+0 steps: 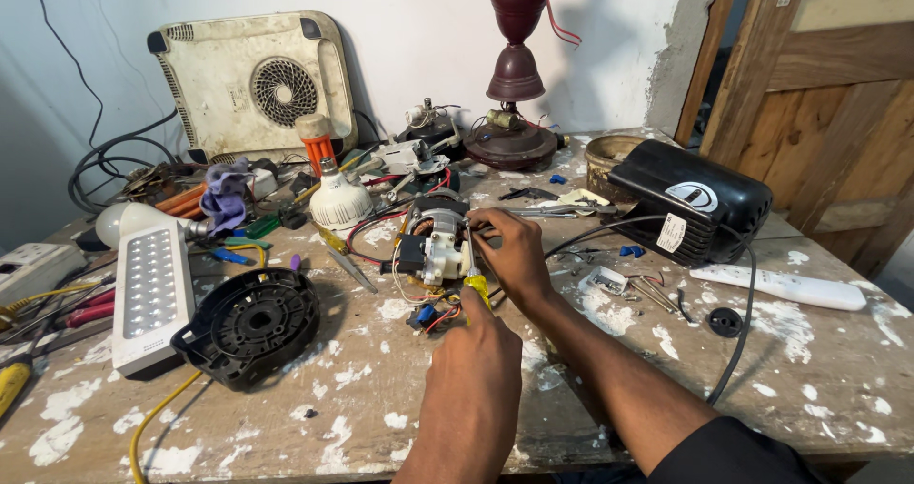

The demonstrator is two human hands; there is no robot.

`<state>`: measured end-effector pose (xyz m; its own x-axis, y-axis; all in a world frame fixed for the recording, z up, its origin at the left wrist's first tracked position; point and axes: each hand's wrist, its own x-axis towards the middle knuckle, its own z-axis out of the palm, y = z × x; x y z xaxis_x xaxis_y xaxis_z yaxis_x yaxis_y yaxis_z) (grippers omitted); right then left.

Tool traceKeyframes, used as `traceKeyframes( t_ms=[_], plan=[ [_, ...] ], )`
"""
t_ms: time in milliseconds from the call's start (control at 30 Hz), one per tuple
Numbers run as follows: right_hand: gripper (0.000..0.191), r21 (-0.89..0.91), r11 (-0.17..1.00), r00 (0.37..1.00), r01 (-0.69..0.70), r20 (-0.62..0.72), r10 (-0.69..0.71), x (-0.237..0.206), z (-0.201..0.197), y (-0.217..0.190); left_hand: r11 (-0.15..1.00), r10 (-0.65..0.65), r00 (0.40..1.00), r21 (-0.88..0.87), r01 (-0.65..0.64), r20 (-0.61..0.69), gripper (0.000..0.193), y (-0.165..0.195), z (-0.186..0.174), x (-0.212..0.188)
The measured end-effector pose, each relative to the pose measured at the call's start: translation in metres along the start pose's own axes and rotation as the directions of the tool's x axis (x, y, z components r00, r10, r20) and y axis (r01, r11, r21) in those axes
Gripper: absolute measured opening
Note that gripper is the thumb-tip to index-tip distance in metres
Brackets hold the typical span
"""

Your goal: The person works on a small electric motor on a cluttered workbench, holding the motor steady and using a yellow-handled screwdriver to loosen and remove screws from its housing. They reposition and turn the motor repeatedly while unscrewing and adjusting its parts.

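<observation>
A small electric motor (435, 239) with red, black and white wires lies at the middle of the paint-spattered workbench (381, 398). My left hand (473, 375) grips a yellow-handled screwdriver (477, 285) whose shaft points up at the motor's right side. My right hand (514, 248) rests against the motor's right side, its fingers pinching near the screwdriver tip. A blue and red connector (428, 315) lies just in front of the motor.
A round black fan housing (249, 324) and a white LED lamp panel (150, 291) lie at the left. A black motor casing (695, 203) with a cable sits at the right, a maroon fan stem (515, 75) at the back. Tools, bulbs and wires clutter the back left.
</observation>
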<state>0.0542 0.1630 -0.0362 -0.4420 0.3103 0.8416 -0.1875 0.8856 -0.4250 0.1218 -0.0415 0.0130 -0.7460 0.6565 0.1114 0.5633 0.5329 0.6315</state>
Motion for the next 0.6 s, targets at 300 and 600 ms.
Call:
traceKeyframes(
  t_ms=[300, 600],
  plan=[
    [0.015, 0.014, 1.0, 1.0, 0.006, 0.023, -0.006, 0.0, 0.001, 0.003, 0.88, 0.315, 0.925, 0.431, -0.202, -0.211, 0.04, -0.004, 0.006, 0.011],
    [0.015, 0.016, 0.999, 0.999, 0.044, -0.001, -0.044, 0.0, 0.001, 0.003, 0.691, 0.44, 0.893, 0.67, -0.269, -0.095, 0.043, -0.008, 0.01, 0.02]
  ],
)
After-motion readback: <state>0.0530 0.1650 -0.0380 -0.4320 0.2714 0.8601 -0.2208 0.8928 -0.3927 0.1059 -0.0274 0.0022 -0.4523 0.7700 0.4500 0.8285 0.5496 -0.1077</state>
